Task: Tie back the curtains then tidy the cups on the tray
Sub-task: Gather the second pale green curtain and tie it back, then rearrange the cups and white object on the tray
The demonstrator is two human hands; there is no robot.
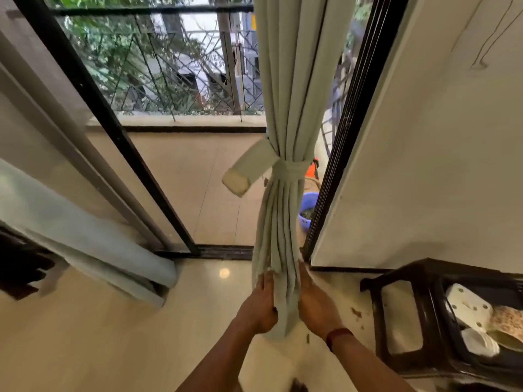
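Both hands cup the curtain (283,216) tail near the floor: left hand (261,306) and right hand (315,305) press flat, not clenched. Tie-back (288,168) already wraps mid-height, by the door frame. Fabric looks soft and light; take it at the gathered pleats.

We cannot see the top of the curtain (294,80); the upper edge cuts it off. Its gathered lower end hides the palm of the left hand (261,309) and the palm of the right hand (315,306), so how firmly either grips we cannot tell. The dark stand (402,321) at the lower right runs off the edge, and the pale things inside it (468,309) are too blurred for us to name. A second curtain (93,244) on the left is smeared, its upper part out of view. A blue tub (308,203) sits half hidden behind the curtain.
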